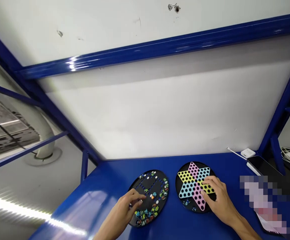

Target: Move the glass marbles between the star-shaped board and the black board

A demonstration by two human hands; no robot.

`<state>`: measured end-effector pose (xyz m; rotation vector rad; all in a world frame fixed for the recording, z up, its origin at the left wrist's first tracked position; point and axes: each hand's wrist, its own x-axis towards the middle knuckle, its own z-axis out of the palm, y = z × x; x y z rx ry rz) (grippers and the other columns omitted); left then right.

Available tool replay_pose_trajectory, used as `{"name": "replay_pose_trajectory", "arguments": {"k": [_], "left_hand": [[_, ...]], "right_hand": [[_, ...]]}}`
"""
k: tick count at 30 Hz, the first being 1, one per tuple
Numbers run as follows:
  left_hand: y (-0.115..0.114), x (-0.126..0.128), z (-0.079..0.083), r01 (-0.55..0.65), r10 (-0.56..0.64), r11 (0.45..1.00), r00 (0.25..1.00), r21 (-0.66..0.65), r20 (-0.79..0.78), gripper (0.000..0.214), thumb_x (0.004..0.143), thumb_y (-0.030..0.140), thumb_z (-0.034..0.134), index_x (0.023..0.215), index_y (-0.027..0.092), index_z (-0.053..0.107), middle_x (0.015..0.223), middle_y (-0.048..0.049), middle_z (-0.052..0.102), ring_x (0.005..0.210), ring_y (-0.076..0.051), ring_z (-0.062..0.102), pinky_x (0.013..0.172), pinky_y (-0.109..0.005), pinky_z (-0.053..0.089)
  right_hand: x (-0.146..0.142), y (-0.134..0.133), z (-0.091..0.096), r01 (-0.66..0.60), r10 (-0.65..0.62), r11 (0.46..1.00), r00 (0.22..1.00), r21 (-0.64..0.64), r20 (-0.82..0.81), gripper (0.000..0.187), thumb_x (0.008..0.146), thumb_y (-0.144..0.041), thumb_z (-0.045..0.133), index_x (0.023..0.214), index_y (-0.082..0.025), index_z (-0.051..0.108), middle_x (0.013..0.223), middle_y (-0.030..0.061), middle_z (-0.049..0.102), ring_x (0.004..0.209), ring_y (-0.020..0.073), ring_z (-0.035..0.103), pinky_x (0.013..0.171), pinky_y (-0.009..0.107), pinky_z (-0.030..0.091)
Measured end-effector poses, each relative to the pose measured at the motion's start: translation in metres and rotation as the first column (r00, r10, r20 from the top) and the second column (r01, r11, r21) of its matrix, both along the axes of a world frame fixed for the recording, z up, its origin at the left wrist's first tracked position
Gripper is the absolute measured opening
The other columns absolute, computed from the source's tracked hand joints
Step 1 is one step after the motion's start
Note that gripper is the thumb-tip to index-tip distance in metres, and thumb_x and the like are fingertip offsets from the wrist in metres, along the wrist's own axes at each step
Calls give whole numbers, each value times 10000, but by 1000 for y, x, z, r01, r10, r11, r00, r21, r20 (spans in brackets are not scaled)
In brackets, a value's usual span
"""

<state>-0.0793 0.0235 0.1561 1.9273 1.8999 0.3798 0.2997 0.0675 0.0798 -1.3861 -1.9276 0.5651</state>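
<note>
Blue tabletop (105, 186), white wall behind: the left hand (127, 208) curls over glass marbles (148, 212) in a round black tray (145, 181), fingertips bunched, grip unclear. The right hand (217, 196) lies flat and empty on the Chinese checkers board (192, 181). The marbles look hard, slick and roll-prone, and are best pinched between fingertips.

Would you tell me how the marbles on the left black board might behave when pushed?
The marbles look round and glossy, so they would probably roll readily and slip when pinched. They gather along the edge of the black board, so a rim likely contains them.
</note>
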Motion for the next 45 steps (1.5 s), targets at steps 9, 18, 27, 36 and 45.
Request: {"name": "replay_pose_trajectory", "arguments": {"k": [9, 18, 27, 36, 45], "left_hand": [[-19, -41, -45, -199, 205, 979, 966, 53, -155, 428, 910, 391, 390, 1176, 292, 709, 1206, -49, 728, 1081, -256, 696, 912, -363, 555], [-13, -66, -43, -263, 268, 963, 955, 54, -125, 517, 949, 511, 303, 1221, 277, 676, 1079, -54, 715, 880, -219, 695, 813, -331, 556], [-17, -44, -34, -276, 230, 958, 899, -75, -374, 431, 943, 370, 302, 1156, 258, 659, 1164, -79, 698, 1032, -262, 692, 760, -331, 511], [5, -43, -22, -266, 206, 959, 889, -96, -409, 456, 982, 284, 274, 1323, 249, 575, 1226, -86, 665, 1062, -256, 679, 779, -321, 497], [27, -51, -21, -221, 181, 973, 909, -66, -375, 329, 942, 330, 340, 1090, 241, 619, 1095, -70, 684, 964, -257, 684, 775, -363, 494]], "right_hand": [[1, 0, -2, -14, 14, 1000, 1000, -5, -11, 264, 968, -505, 540, 1098, -306, 653, 1230, 57, 641, 1169, 285, 612, 1025, 533, 489], [3, 3, -8, 1, -1, 1000, 1000, -9, -17, 267, 968, -522, 544, 1102, -315, 646, 1236, 46, 638, 1188, 284, 605, 1032, 546, 482], [5, 3, -8, 1, -1, 1000, 1000, 1, 5, 298, 968, -556, 529, 1098, -318, 652, 1235, 43, 645, 1186, 291, 613, 1021, 548, 496], [3, 2, -7, -3, 3, 1000, 1000, 10, 5, 297, 980, -526, 518, 1107, -298, 659, 1239, 72, 642, 1181, 295, 613, 1026, 543, 493], [5, 4, -9, 22, -22, 1000, 1000, 18, -15, 278, 948, -517, 568, 1081, -298, 678, 1212, 67, 664, 1164, 301, 625, 995, 509, 527]]}}
